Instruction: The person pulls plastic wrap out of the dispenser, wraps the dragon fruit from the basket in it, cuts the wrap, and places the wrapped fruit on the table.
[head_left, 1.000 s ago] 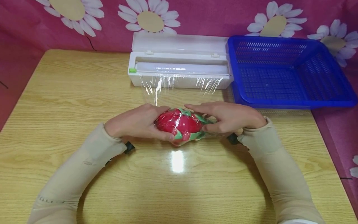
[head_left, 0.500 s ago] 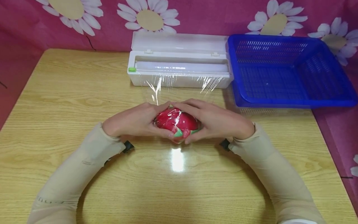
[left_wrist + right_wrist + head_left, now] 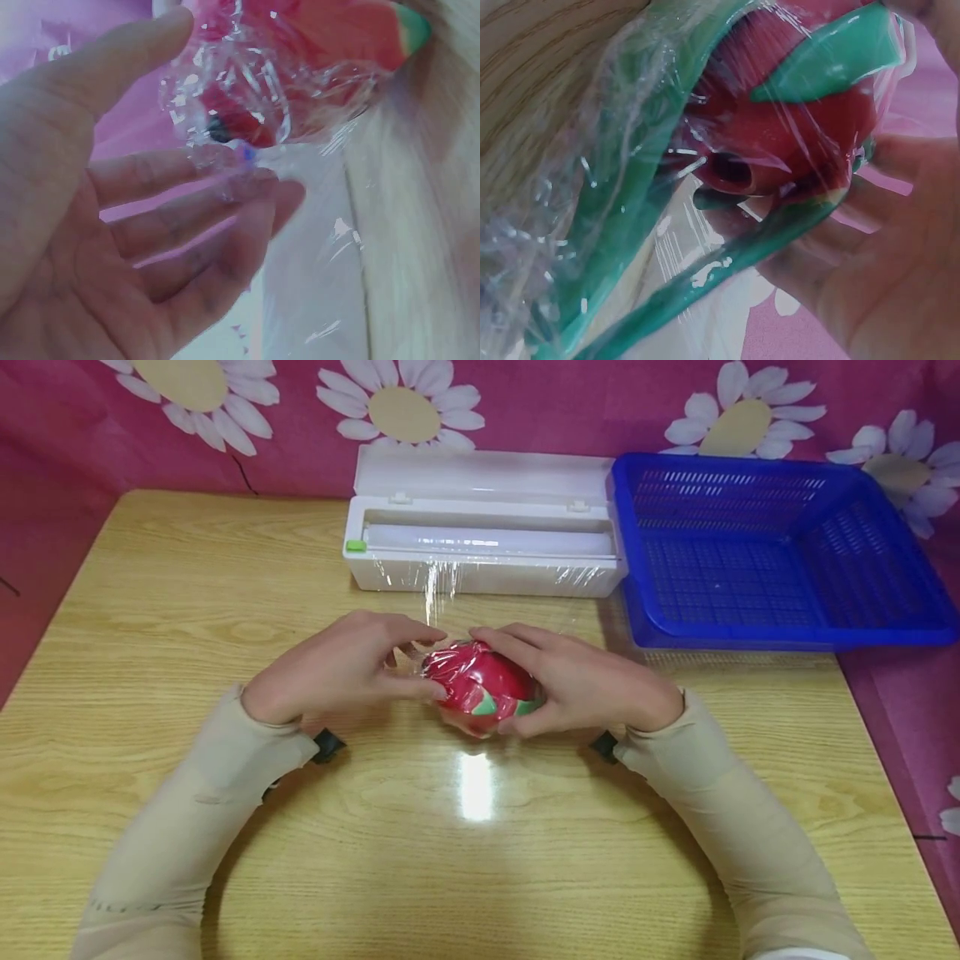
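A red dragon fruit (image 3: 498,681) with green scale tips sits at the middle of the table, covered in clear cling film (image 3: 255,82). My right hand (image 3: 577,681) grips its right side, fingers over the top and thumb at the near lower edge. In the right wrist view, long green scales (image 3: 727,262) reach out under the wrinkled film. At the fruit's left end is my left hand (image 3: 337,664), its thumb and fingers spread apart around bunched film. The left wrist view shows those fingers loosely bent, with fingertips at the film's edge.
Behind the fruit stands a white cling film dispenser (image 3: 480,575), lid raised, its roll (image 3: 487,539) visible. A sheet of film runs from it towards the fruit. The blue plastic basket (image 3: 720,585) is at the back right, against the flowered pink cloth (image 3: 555,410).
My right hand has moved left from the fruit's trailing scales to grip its body. The left hand has loosened from the fruit and drawn back left. The fruit has turned slightly.
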Available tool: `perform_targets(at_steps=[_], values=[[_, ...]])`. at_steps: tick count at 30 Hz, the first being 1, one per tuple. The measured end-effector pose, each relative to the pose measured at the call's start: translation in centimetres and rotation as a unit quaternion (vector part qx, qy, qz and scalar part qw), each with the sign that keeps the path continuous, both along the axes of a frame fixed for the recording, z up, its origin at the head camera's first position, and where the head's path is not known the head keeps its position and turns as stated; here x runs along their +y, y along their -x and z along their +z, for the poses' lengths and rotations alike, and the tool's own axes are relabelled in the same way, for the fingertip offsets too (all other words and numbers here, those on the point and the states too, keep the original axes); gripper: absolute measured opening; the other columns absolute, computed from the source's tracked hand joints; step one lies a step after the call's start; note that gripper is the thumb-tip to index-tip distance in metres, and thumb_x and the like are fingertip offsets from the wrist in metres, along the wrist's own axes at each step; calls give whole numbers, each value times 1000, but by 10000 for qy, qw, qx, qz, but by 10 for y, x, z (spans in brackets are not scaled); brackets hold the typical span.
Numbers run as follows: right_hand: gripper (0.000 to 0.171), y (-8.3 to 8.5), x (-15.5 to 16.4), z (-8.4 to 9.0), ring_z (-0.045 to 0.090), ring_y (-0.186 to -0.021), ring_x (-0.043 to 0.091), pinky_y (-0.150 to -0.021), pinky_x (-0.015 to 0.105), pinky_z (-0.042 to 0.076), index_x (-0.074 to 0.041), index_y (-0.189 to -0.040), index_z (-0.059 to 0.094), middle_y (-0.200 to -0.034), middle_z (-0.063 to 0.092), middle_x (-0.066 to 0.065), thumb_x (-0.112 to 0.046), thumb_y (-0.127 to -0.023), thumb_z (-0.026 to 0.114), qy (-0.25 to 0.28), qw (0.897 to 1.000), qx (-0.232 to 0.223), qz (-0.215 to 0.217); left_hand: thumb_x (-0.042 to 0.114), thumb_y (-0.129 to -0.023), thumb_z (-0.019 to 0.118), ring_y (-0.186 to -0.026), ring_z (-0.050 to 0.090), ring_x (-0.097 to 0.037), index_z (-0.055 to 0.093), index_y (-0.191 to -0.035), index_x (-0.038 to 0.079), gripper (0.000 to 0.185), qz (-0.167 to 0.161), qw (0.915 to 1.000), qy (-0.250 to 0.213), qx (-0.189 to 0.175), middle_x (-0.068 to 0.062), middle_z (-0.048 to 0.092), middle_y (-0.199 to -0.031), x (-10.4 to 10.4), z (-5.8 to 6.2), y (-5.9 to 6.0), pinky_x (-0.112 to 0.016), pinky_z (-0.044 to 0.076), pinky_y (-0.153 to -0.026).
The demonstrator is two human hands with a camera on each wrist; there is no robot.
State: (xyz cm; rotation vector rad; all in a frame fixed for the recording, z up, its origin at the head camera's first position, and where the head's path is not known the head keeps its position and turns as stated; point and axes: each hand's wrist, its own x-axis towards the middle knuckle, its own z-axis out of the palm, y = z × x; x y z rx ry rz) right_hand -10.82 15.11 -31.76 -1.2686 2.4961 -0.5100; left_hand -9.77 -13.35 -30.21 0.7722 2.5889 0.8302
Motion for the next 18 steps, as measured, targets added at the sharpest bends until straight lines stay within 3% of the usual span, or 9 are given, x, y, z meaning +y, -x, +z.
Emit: perform_targets(at_steps=[4,9,18], values=[[105,1,2,0,61,-132,30,-108,44,56,-11,-165,23,-155,50,15,-46,-85,80,40,10000,-15,29,44,-84,85,-101,70,-17,69,-134,15,61,43,9991,-2,414,-1,76,-123,-5,3,1,-35,61,-84],[107,3,4,-1,56,-137,30,-113,47,52,-14,-167,16,-157,48,14,-46,-86,78,22,9998,-193,-54,34,-88,83,-86,67,-14,77,-121,14,39,-239,9962,-166,827,1,79,-110,-6,2,3,-32,59,-75],[104,8,6,-6,50,-143,23,-117,45,48,-27,-168,10,-163,40,6,-41,-88,76,111,9977,-566,-344,24,-94,77,-75,59,-8,79,-107,15,15,-338,9945,-276,950,5,78,-95,-6,-3,7,-22,51,-67]])
